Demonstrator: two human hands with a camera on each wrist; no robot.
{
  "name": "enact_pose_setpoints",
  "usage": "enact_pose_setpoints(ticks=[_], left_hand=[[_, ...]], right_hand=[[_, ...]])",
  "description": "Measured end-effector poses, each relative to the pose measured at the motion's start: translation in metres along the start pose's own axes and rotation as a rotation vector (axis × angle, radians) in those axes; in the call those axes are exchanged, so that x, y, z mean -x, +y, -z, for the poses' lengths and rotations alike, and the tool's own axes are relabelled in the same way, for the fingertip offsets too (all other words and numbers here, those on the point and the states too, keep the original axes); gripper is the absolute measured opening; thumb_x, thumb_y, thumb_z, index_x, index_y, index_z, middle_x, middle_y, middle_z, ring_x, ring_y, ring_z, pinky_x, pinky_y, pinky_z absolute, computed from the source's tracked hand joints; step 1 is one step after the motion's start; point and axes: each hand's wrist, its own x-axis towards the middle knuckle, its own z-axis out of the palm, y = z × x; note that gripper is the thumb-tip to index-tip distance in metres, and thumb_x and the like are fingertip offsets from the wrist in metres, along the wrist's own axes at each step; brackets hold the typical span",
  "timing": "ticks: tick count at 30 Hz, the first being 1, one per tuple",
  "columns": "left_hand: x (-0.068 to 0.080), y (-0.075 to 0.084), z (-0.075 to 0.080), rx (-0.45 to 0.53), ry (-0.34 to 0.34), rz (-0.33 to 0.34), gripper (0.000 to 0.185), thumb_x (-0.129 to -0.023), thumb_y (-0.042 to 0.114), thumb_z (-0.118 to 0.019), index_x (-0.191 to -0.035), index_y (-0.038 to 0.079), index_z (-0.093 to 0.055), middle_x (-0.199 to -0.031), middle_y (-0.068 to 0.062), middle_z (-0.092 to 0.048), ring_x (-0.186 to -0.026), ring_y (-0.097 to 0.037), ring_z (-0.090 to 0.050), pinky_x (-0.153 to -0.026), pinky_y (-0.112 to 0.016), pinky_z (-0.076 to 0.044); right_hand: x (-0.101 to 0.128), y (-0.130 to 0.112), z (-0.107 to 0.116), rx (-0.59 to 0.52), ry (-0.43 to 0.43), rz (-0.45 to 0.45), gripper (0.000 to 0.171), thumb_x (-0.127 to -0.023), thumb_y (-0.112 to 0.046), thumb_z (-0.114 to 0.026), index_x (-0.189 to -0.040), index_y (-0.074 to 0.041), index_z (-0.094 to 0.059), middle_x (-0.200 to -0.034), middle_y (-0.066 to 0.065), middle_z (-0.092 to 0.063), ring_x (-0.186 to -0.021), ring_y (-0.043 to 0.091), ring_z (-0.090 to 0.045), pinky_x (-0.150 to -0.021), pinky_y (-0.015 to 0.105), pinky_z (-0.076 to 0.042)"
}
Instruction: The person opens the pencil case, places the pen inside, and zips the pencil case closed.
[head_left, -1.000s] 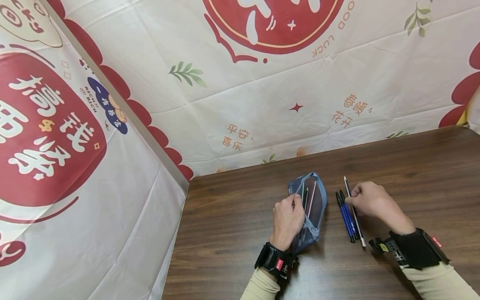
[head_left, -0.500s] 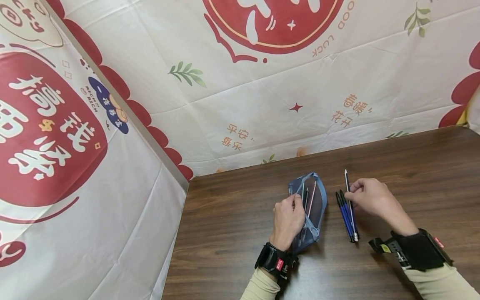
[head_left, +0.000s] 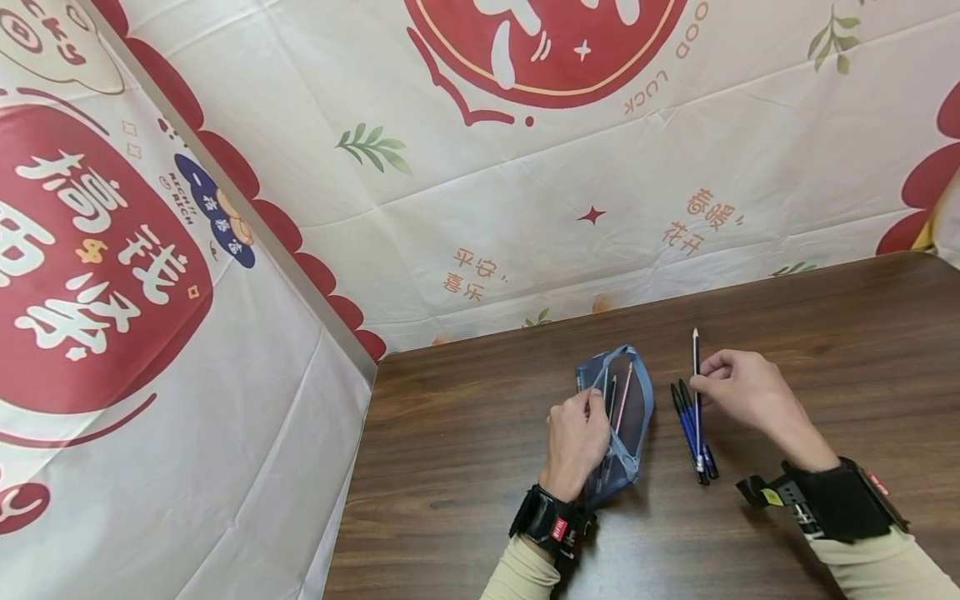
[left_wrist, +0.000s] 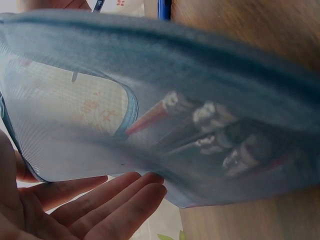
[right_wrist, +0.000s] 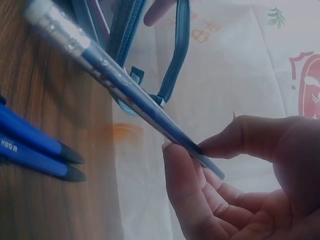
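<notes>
- The blue mesh pencil pouch [head_left: 621, 417] lies on the dark wood worktop [head_left: 825, 333], well toward its left edge, and serves as the reference for everything else.
- The left hand [head_left: 573, 442] rests on the pouch's left side, fingers curled and gripping its opened rim [head_left: 600, 379]; several pens [left_wrist: 210, 130] show through the mesh inside it.
- The right hand [head_left: 738, 392] is to the right of the pouch, thumb and forefinger pinching a dark, silver-tipped pen [head_left: 697, 392] near its upper part, the rest of the barrel hanging down toward the worktop.
- Two blue pens [head_left: 688, 429] lie on the worktop just right of the pouch, and the held pen's lower end sits over them.
- Risks, as I judge them:
  - The grip is a light two-finger pinch far from the pen's middle, so the pen could swing or slip out.
  - Its low end may knock the two blue pens and roll them away from the pouch.
  - The opening looks narrow and slack; if the left hand eases off, the pen could catch on the rim or mesh.
</notes>
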Motion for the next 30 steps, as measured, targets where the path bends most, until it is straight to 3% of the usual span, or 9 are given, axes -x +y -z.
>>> enact_pose_setpoints(ticks=[14, 25, 30], left_hand=[[0.0, 0.001, 0.001, 0.002, -0.009, -0.003, 0.046, -0.104, 0.034, -0.041, -0.06, 0.02, -0.041, -0.051, 0.007, -0.028, -0.043, -0.012, -0.03, -0.045, -0.026, -0.026], [0.0, 0.002, 0.001, -0.008, -0.005, 0.007, 0.046, -0.104, 0.036, -0.041, -0.06, 0.021, -0.043, -0.052, 0.006, -0.034, -0.048, -0.011, -0.043, -0.049, -0.025, -0.033], [0.0, 0.002, 0.002, -0.001, -0.01, 0.003, 0.045, -0.104, 0.035, -0.042, -0.06, 0.021, -0.044, -0.051, 0.006, -0.033, -0.046, -0.011, -0.04, -0.047, -0.025, -0.031]], right_hand=[[0.005, -0.008, 0.0, -0.061, 0.066, 0.029, 0.034, -0.095, -0.021, -0.06, -0.112, 0.009, -0.057, -0.087, 0.012, -0.072, -0.071, 0.023, -0.072, -0.059, 0.031, -0.051], [0.008, -0.011, 0.0, -0.07, 0.11, 0.05, 0.034, -0.096, -0.024, -0.06, -0.112, 0.006, -0.057, -0.088, 0.012, -0.073, -0.068, 0.015, -0.07, -0.059, 0.029, -0.047], [0.008, -0.011, 0.0, -0.087, 0.126, 0.068, 0.034, -0.097, -0.023, -0.06, -0.112, 0.007, -0.058, -0.09, 0.015, -0.073, -0.067, 0.014, -0.07, -0.059, 0.027, -0.049]])
